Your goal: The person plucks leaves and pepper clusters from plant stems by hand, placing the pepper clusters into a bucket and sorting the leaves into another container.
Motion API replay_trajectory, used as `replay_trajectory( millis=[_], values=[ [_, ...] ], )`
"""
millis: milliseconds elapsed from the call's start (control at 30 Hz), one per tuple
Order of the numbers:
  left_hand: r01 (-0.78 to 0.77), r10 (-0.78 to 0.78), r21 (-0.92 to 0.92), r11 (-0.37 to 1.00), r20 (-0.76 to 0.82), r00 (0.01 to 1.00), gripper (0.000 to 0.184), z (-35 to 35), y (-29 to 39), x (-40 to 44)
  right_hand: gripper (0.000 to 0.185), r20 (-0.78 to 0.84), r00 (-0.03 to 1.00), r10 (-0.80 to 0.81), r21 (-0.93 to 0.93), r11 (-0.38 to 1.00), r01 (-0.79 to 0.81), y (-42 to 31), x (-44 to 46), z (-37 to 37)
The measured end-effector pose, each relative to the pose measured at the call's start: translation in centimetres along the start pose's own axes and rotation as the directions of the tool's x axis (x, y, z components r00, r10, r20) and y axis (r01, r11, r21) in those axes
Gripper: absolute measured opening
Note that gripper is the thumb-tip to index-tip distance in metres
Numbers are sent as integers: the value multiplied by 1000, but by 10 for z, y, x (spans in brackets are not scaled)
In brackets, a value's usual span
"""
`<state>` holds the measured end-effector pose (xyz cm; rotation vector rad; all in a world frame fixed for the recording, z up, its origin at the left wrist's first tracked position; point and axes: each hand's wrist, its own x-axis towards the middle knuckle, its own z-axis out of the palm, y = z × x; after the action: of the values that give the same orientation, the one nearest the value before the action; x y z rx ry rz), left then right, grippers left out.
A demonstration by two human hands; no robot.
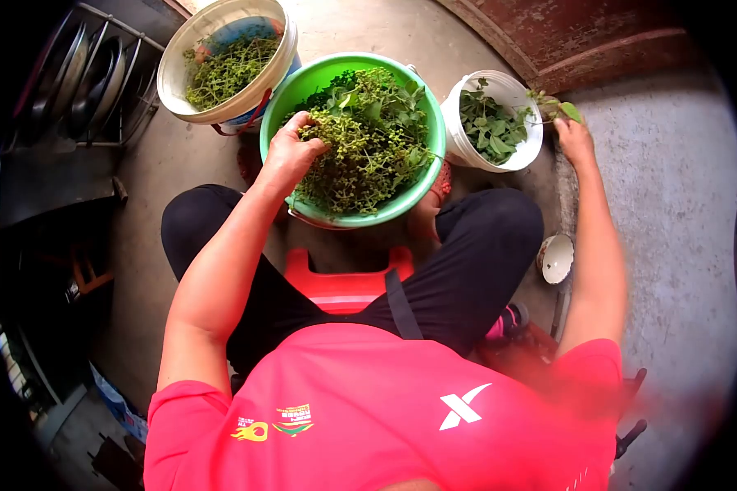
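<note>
Between my knees stands a green bucket heaped with leafy stems and small green berry clusters. My left hand is at its left rim, fingers closed at the edge of the heap; what they pinch is too small to make out. My right hand is just right of the white bucket, closed on a leafy sprig that reaches over its rim. Loose green leaves lie inside the white bucket. At the upper left a larger white bucket holds green stems with berries.
A red stool shows between my legs. An enamel bowl lies on the floor by my right knee. Left stands a metal rack with pans. A reddish-brown wooden panel borders the floor at the upper right.
</note>
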<state>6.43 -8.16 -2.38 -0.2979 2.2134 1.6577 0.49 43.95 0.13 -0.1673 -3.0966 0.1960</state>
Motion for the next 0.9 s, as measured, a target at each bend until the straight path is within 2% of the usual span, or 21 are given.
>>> replay_trajectory(
  millis=[67, 133, 167, 200, 267, 300, 333, 367, 400, 433, 467, 533, 600, 733, 800, 833, 900],
  values=[
    [-19, 21, -299, 954, 5, 1000, 31, 1, 10, -8, 39, 265, 960, 93, -168, 985, -49, 3, 1, 31],
    [12, -2, -347, 938, 28, 1000, 30, -2, 11, -9, 38, 509, 855, 98, -151, 988, -23, -38, 0, 21],
    [5, 6, -395, 918, 25, 1000, 32, -3, 16, -12, 36, 572, 818, 59, -75, 997, -20, -59, 4, 18],
    [-4, 16, -444, 896, 25, 1000, 33, -3, 20, -13, 33, 449, 890, -81, 31, 997, 75, -78, 2, 18],
    [13, 15, -522, 853, 50, 999, 37, -6, 17, -12, 28, 305, 925, -227, 282, 949, 140, -134, 3, 8],
    [19, 14, -522, 853, 61, 998, 37, -6, 16, -12, 29, 329, 899, -290, 467, 877, 112, -160, 3, 8],
    [10, 36, -532, 847, 76, 996, 38, -7, 15, -11, 31, 456, 846, -276, 509, 861, 7, -195, -2, -9],
    [-2, 59, -542, 840, 87, 994, 39, -8, 15, -11, 37, 469, 831, -298, 536, 844, 1, -218, -6, -11],
    [-2, 59, -541, 841, 87, 994, 39, -8, 16, -12, 37, 451, 834, -319, 453, 887, 95, -239, -11, -7],
    [3, 50, -578, 816, 76, 996, 39, -8, 17, -12, 53, 525, 809, -264, 278, 952, 130, -260, -17, -10],
    [9, 39, -614, 789, 65, 997, 39, -8, 18, -13, 52, 547, 812, -202, 160, 978, 136, -280, -27, -15],
    [20, 32, -646, 763, 68, 997, 40, -8, 21, -15, 47, 471, 867, -161, 50, 986, 157, -296, -36, 2],
    [18, 68, -754, 657, 83, 994, 42, -9, 22, -16, 41, 435, 880, -190, 123, 981, 151, -297, -39, 8],
    [77, 3, -821, 565, 95, 995, 44, -14, 24, -19, 29, 380, 895, -235, 167, 969, 184, -295, -39, -4],
    [79, -5, -826, 559, 92, 996, 43, -14, 26, -21, 25, 172, 921, -351, 415, 873, 255, -293, -40, -4],
    [114, -46, -836, 536, 106, 993, 42, -14, 29, -22, 25, 170, 922, -349, 420, 872, 253, -296, -40, -3],
    [148, -78, -854, 499, 126, 989, 40, -15, 32, -24, 28, 114, 900, -420, 612, 744, 269, -307, -41, 1]
  ],
)
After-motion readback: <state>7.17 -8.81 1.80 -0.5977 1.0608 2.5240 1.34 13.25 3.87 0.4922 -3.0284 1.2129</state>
